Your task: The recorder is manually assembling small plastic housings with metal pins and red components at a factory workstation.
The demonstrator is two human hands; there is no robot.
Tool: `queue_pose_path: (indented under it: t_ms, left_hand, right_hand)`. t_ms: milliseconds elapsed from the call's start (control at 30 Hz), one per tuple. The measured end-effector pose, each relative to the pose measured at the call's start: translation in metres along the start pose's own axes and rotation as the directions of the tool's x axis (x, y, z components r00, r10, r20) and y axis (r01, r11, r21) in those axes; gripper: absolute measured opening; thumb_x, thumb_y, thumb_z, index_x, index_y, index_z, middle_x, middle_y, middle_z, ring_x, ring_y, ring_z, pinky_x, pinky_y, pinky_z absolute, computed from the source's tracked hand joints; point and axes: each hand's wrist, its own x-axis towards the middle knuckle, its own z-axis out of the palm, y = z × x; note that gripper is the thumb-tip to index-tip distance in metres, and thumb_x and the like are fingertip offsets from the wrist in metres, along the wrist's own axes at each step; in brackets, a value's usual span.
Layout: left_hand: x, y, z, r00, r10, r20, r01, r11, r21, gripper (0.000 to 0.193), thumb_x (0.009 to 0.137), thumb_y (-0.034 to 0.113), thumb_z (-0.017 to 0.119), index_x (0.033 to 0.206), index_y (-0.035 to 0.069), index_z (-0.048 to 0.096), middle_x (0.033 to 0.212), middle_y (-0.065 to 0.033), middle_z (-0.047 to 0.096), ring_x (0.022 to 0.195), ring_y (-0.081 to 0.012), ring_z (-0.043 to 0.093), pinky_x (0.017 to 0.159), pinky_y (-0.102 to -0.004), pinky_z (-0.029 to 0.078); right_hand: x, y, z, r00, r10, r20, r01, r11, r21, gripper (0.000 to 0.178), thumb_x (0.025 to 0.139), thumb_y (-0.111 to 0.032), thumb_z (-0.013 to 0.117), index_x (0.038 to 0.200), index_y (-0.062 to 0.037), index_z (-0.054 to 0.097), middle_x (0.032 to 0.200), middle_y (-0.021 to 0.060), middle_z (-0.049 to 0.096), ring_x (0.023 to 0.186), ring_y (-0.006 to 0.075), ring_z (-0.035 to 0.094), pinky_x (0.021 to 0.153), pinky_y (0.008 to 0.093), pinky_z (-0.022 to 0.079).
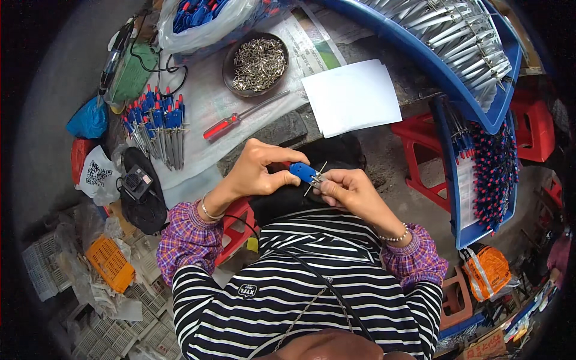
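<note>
Over my lap, I hold a small blue plastic piece (pixel 303 173) with metal fittings and a thin metal cross pin; its exact kind I cannot make out. My left hand (pixel 259 171) pinches its blue end between thumb and forefinger, where a bit of red shows. Closed on the metal end is my right hand (pixel 349 187), with its fingers hiding part of it. A bowl (pixel 227 75) of small metal pins or rivets stands on the table beyond my hands. Nearer lies a screwdriver (pixel 223 127) with a red handle.
Similar blue-and-red metal pieces (pixel 159 123) lie bunched at the left. White paper (pixel 351 99) sits on the table's near edge. At the right, a blue tray (pixel 414 45) holds silvery metal parts, above another blue tray (pixel 465 210). Red stools (pixel 423 141) stand below.
</note>
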Motion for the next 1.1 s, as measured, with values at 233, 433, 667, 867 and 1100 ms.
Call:
queue_pose_path:
  t_ms: [233,433,667,867,1100]
  left_hand:
    - [0.002,-0.001,-0.005,0.999,-0.024,0.046,0.025,0.999,-0.034,0.028,0.067,0.013,0.077,0.090,-0.001,0.069,0.073,-0.0117,0.068,0.060,-0.0162,0.065,0.055,-0.0253,0.049]
    - [0.001,-0.002,-0.005,0.999,-0.030,0.046,0.033,0.997,-0.076,0.027,0.067,0.013,0.077,0.089,-0.001,0.069,0.072,-0.0112,0.068,0.060,-0.0154,0.065,0.055,-0.0255,0.049]
    - [0.002,0.003,-0.005,0.999,-0.029,0.033,0.030,0.998,-0.047,0.027,0.067,0.012,0.077,0.090,-0.001,0.069,0.073,-0.0106,0.068,0.060,-0.0151,0.065,0.055,-0.0246,0.049]
    - [-0.001,0.005,-0.003,1.000,-0.008,-0.021,0.007,0.999,-0.049,0.029,0.067,0.012,0.077,0.091,-0.002,0.069,0.074,-0.0109,0.069,0.060,-0.0147,0.065,0.054,-0.0238,0.049]
    - [-0.004,0.004,-0.001,0.999,-0.018,-0.049,0.015,0.998,-0.053,0.030,0.068,0.014,0.078,0.091,-0.002,0.069,0.074,-0.0111,0.069,0.061,-0.0156,0.066,0.055,-0.0245,0.050]
  right_hand:
    - [0.002,0.001,-0.002,0.999,-0.040,0.015,0.041,0.998,-0.040,0.021,0.093,-0.017,0.054,0.089,0.0013,0.063,0.060,-0.0055,0.050,0.049,-0.0007,0.038,0.043,0.0162,0.027]
    - [0.001,-0.004,-0.001,0.999,-0.001,0.041,0.001,1.000,0.007,0.021,0.093,-0.017,0.055,0.089,0.0016,0.064,0.060,-0.0053,0.051,0.050,-0.0004,0.039,0.044,0.0162,0.028]
    - [-0.001,-0.009,0.002,1.000,0.023,-0.005,-0.023,1.000,-0.002,0.018,0.089,-0.012,0.055,0.085,0.0033,0.063,0.062,-0.0014,0.054,0.056,0.0037,0.045,0.050,0.0204,0.035]
    - [0.000,-0.010,0.001,1.000,-0.001,-0.011,0.001,0.998,-0.056,0.018,0.089,-0.012,0.055,0.083,0.0031,0.063,0.060,-0.0017,0.053,0.054,0.0036,0.044,0.048,0.0214,0.034]
    - [0.001,-0.006,0.002,1.000,-0.017,-0.015,0.017,0.999,-0.045,0.019,0.089,-0.011,0.054,0.080,0.0028,0.062,0.059,-0.0016,0.053,0.054,0.0032,0.043,0.048,0.0216,0.033]
